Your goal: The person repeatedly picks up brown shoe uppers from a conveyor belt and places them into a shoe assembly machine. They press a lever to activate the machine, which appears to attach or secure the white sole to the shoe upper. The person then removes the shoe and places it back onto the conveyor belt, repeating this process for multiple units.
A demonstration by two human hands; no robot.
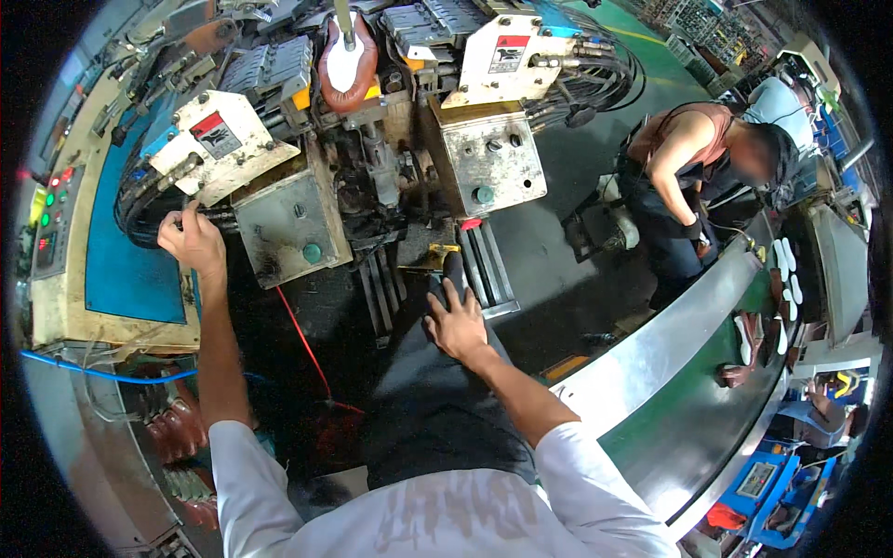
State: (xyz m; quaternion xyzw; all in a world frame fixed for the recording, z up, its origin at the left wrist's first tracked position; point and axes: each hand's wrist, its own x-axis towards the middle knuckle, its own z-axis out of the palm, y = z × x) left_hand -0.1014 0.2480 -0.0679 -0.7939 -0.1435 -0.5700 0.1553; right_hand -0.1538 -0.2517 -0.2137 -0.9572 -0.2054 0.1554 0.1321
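Observation:
My left hand (193,244) is raised at the left side of the machine, beside black hoses (139,219) and below a cream metal cover (212,149). Its fingers are bent together at a small dark fitting; what they hold, if anything, I cannot make out. My right hand (456,321) lies on my dark-trousered leg near the knee, fingers spread, holding nothing. Between the two cream covers, a brown shoe (348,70) with a white sole area facing up sits clamped in the machine. Grey control boxes with a green button, one left (290,228) and one right (491,160), flank the centre.
On the far left stands a panel with lit buttons (54,219). To the right runs a green conveyor (684,423) with a metal edge, carrying shoe parts and white soles (791,270). A co-worker (684,177) bends beside it. Brown shoes (177,432) sit on a rack at lower left.

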